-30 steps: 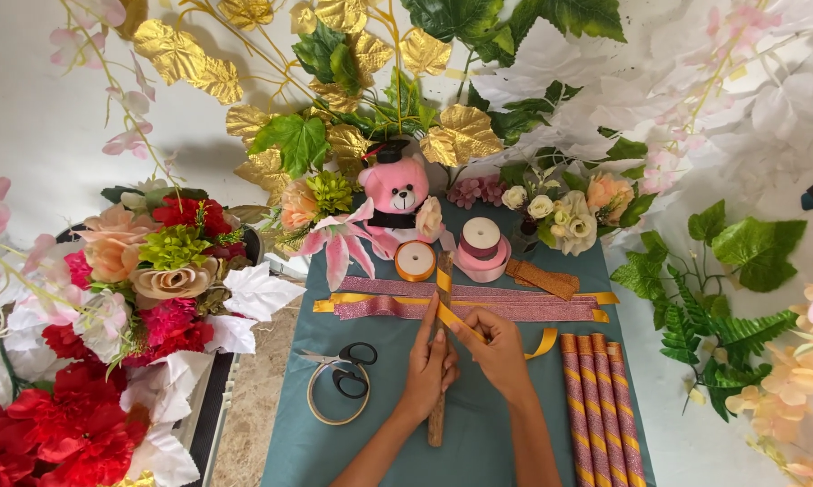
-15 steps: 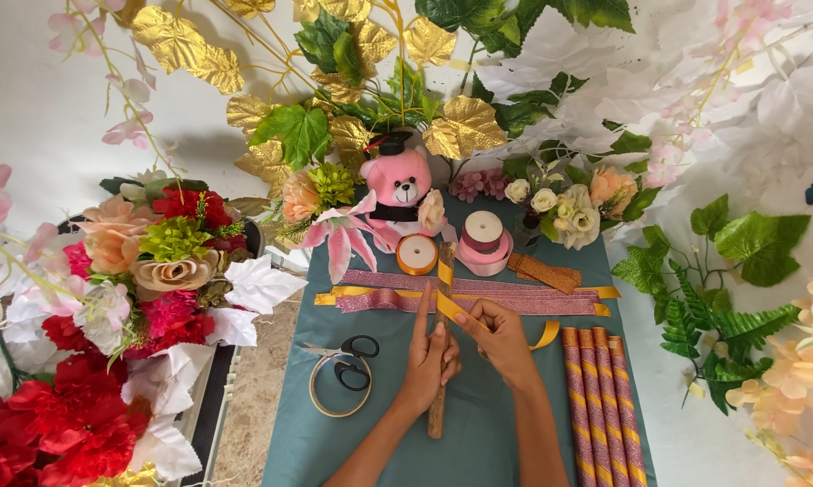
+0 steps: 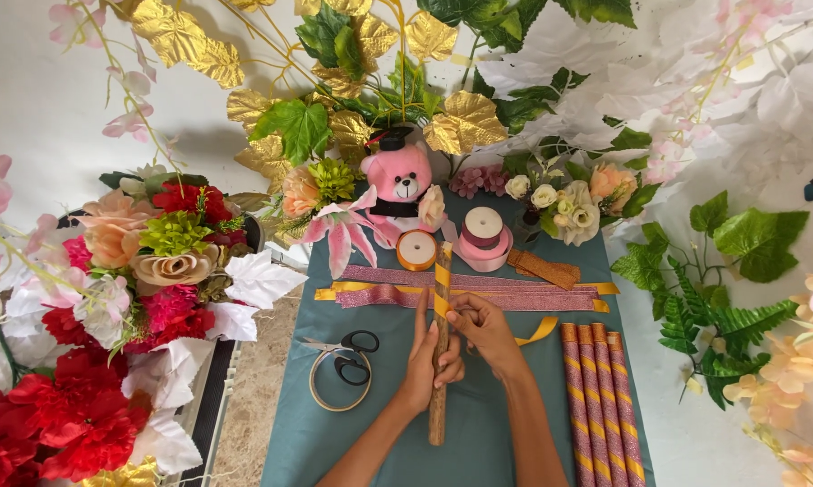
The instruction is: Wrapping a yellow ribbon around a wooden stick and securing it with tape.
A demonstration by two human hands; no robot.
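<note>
My left hand [image 3: 427, 362] grips a long glittery stick [image 3: 439, 397] that lies upright over the teal cloth [image 3: 334, 433]. My right hand [image 3: 481, 326] pinches a yellow ribbon [image 3: 443, 289] against the stick, and the ribbon spirals around the stick's upper part. A loose end of the same ribbon [image 3: 539, 330] curls out to the right of my right wrist. Behind my hands lie strips of pink glitter ribbon [image 3: 515, 287] on top of yellow ribbon.
Black-handled scissors [image 3: 345, 350] and a wooden hoop [image 3: 321, 390] lie left of my hands. Three wrapped sticks [image 3: 602, 397] lie at the right. Ribbon spools [image 3: 484, 236], a pink teddy bear [image 3: 399, 180] and artificial flowers [image 3: 145, 261] ring the cloth.
My right hand has shifted slightly around the stick with the yellow ribbon; the left hand keeps its hold. The camera view has tilted a little.
</note>
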